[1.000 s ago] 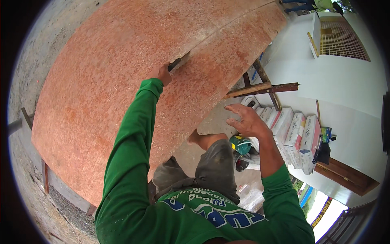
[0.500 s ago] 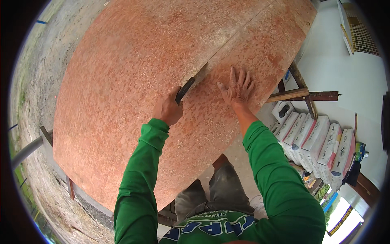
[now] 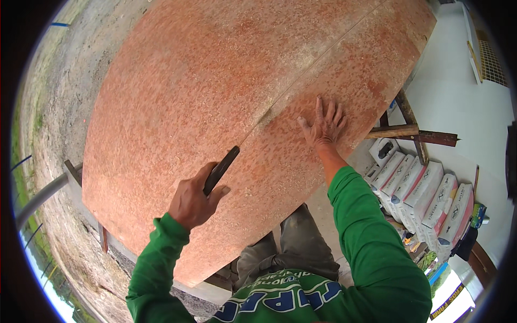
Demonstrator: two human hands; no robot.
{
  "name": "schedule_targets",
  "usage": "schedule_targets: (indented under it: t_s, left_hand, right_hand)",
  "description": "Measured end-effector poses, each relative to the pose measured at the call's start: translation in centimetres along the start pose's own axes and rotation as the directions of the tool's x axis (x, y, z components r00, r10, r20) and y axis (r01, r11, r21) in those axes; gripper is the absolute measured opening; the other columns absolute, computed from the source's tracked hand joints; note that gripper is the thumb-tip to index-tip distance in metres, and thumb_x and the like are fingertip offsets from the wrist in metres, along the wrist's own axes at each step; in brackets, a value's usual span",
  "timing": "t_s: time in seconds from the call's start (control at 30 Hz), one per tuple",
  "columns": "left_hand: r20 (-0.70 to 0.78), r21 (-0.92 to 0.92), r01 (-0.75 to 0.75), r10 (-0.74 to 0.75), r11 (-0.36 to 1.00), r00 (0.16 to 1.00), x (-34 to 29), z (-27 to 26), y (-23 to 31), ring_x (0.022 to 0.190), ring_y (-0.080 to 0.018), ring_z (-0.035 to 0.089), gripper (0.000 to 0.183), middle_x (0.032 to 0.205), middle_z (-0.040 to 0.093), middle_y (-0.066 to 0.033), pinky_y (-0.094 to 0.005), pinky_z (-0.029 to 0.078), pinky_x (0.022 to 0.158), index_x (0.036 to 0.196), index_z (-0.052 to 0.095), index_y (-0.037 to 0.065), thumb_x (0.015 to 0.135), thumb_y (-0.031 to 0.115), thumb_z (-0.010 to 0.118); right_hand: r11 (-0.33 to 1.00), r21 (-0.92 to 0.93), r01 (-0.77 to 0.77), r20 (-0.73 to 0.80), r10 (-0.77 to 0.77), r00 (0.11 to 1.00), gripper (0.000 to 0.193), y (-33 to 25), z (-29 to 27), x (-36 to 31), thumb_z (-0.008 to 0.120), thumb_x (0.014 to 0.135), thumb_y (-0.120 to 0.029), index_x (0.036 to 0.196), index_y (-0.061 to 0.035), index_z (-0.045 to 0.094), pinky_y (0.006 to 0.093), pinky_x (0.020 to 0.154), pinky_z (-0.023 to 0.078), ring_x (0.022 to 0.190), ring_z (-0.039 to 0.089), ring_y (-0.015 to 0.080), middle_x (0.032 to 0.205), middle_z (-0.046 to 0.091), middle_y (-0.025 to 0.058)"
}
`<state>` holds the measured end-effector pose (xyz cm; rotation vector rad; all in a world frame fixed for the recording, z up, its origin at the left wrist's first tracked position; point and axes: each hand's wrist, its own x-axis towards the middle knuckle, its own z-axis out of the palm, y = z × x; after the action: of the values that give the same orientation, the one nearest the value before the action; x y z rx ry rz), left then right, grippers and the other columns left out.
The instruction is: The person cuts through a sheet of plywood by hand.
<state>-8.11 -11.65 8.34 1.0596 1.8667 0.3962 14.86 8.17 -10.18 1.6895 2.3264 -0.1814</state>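
A large reddish-brown board (image 3: 183,107), sprinkled with sawdust, fills most of the view below my hands. My left hand (image 3: 192,197) is wrapped round the black handle of a handsaw (image 3: 222,170). The saw's thin blade shows nearly edge-on and runs from the handle away to the upper right, in line with a long straight line on the board. How deep the blade sits in the board I cannot tell. To the right of that line my right hand (image 3: 325,129) lies flat on the board, fingers spread, holding nothing.
Wooden supports (image 3: 412,131) stick out past the board's right edge. Several white sacks (image 3: 425,188) are stacked on the floor at the right, by a white wall (image 3: 458,102). A grey pipe (image 3: 40,203) and rough ground (image 3: 54,102) lie to the left.
My left hand has drawn the handsaw back toward me, down and to the left. The right hand stays flat on the board. The whole view has shifted slightly.
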Motion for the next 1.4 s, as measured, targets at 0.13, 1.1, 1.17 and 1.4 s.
schedule_targets:
  t_s: [0.13, 1.1, 1.17, 1.4]
  left_hand:
    - [0.047, 0.055, 0.094, -0.097, 0.994, 0.994, -6.1, -2.8, 0.8, 0.056, -0.0298, 0.060, 0.050, 0.064, 0.057, -0.0155, -0.0343, 0.047, 0.053, 0.112, 0.049, 0.000, 0.072, 0.022, 0.070]
    - [-0.055, 0.065, 0.029, -0.025, 0.998, 0.998, 10.1, 6.1, -2.6, 0.069, -0.0316, 0.060, 0.048, 0.072, 0.058, -0.0181, -0.0400, 0.046, 0.065, 0.123, 0.045, 0.012, 0.080, 0.025, 0.062]
    - [0.035, 0.053, 0.075, -0.077, 0.996, 0.996, 10.8, 5.5, -2.1, 0.073, -0.0313, 0.060, 0.048, 0.077, 0.059, -0.0185, -0.0393, 0.046, 0.068, 0.122, 0.045, 0.011, 0.079, 0.025, 0.062]
    - [-0.040, 0.080, -0.087, 0.090, 0.993, 0.995, 10.5, 5.9, -3.4, 0.084, -0.0315, 0.061, 0.049, 0.088, 0.061, -0.0181, -0.0371, 0.047, 0.075, 0.121, 0.046, 0.011, 0.077, 0.023, 0.063]
  right_hand:
    - [0.999, 0.012, 0.031, 0.011, -0.031, 0.999, 0.084, -0.2, 0.5, -0.1, 0.044, 0.073, -0.067, 0.140, -0.0223, 0.019, 0.0593, 0.102, 0.006, 0.132, 0.006, 0.0376, 0.144, 0.009, 0.0154]
    - [0.995, 0.056, 0.087, 0.029, -0.089, 0.996, 0.082, -1.0, 1.1, -0.7, 0.042, 0.075, -0.068, 0.140, -0.0260, 0.017, 0.0640, 0.098, 0.006, 0.131, 0.002, 0.0404, 0.145, 0.005, 0.0150]
    - [0.993, 0.067, 0.093, -0.022, -0.092, 0.996, 0.080, -0.7, 1.2, -0.5, 0.042, 0.076, -0.068, 0.140, -0.0261, 0.018, 0.0630, 0.099, 0.008, 0.131, 0.004, 0.0400, 0.144, 0.008, 0.0151]
    - [0.993, 0.109, 0.053, 0.029, -0.056, 0.998, 0.076, -1.1, 0.3, -0.6, 0.046, 0.075, -0.063, 0.139, -0.0291, 0.022, 0.0624, 0.100, 0.008, 0.132, 0.006, 0.0364, 0.145, 0.010, 0.0084]
